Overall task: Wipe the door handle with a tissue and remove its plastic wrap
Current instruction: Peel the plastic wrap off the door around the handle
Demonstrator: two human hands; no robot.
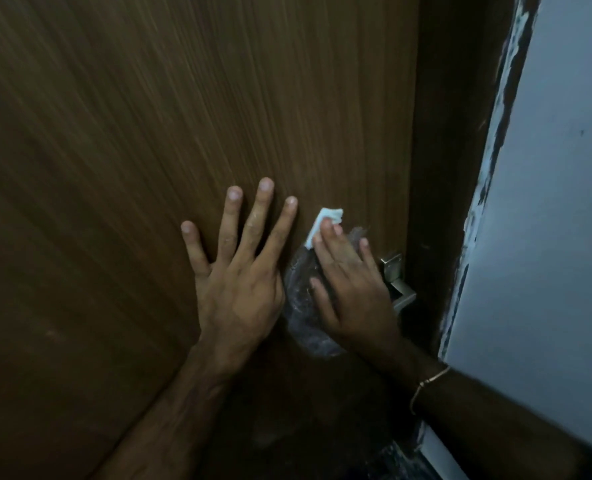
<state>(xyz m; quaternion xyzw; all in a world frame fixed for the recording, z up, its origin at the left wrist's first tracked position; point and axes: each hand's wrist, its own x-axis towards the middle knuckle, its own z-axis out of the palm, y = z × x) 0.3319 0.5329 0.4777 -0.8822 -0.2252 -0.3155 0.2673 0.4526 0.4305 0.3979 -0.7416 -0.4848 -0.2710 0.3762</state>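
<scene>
My left hand (pixel 242 271) lies flat on the brown wooden door (pixel 149 133), fingers spread and straight. Just to its right, my right hand (pixel 350 282) presses a white tissue (pixel 324 221) with straight fingers against the door handle. Dusty clear plastic wrap (pixel 305 317) covers most of the handle and bulges out below and left of my right hand. The handle's bare silver metal (pixel 396 275) shows at the right, by the door's edge. Most of the tissue is hidden under my fingers.
The dark door frame (pixel 454 150) runs down the right of the door. Beyond it is a pale grey wall (pixel 547 202) with a rough, chipped edge. A thin bracelet (pixel 429 379) sits on my right wrist.
</scene>
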